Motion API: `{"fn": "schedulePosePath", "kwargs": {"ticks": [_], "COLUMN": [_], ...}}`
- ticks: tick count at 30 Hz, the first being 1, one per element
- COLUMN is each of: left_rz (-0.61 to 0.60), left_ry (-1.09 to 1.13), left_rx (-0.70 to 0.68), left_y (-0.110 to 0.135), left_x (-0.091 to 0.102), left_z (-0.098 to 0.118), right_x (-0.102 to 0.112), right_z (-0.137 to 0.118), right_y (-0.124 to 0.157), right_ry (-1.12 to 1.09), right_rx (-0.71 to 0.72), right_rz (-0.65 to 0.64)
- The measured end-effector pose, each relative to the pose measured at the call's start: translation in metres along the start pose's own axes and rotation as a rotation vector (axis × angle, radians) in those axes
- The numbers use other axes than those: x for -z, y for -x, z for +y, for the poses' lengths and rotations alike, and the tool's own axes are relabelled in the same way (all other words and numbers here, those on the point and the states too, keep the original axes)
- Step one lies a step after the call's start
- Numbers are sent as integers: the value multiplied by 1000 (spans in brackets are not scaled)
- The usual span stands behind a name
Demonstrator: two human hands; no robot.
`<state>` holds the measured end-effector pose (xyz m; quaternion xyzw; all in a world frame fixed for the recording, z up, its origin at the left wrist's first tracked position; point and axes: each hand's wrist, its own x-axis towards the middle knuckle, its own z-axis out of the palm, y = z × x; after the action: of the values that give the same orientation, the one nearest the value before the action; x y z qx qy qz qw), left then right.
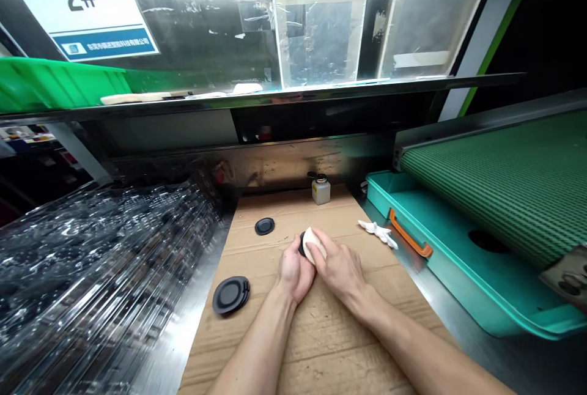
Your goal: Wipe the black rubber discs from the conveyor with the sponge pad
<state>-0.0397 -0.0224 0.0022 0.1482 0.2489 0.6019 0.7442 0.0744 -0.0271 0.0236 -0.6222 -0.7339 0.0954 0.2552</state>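
Since the left hand has its fingers curled round a black disc and the right hand has its fingers closed on a white pad held up to it, I'd keep the disc steady and the pad flat, pressing lightly. Both sit over the cardboard. My count: one loose lid, a pile of at least two (can't tell exactly), one bottle, one white scrap.

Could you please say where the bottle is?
In the head view, the bottle stands near the far edge of the cardboard, beyond the right hand, left of the teal bin.
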Motion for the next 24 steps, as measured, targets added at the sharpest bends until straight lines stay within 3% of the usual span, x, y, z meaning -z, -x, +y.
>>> {"fn": "schedulePosePath", "kwargs": {"ticks": [2, 6, 11, 15, 18, 21, 24], "left_rz": [-8, -27, -20, -25, -6, -22, -51], "left_ry": [-6, -76, -75, -112, -99, -79, -98], "left_rx": [-15, -23, -45, -68, -70, -31, -31], "left_y": [-1, 0, 2, 2, 3, 5, 3], "left_x": [0, -4, -6, -6, -6, -6, -6], "left_z": [-1, -4, -6, -7, -7, -6, -5], "right_x": [1, 4, 9, 8, 7, 11, 16], "right_z": [3, 9, 14, 14, 19, 30, 34], "right_y": [3, 1, -4, -7, -11, -15, -18], "right_ry": [-55, -187, -404, -496, -576, -548, -466], "right_rx": [58, 43, 147, 119, 161, 132, 52], "right_rz": [-5, 45, -61, -1, -143, -295, -198]}}
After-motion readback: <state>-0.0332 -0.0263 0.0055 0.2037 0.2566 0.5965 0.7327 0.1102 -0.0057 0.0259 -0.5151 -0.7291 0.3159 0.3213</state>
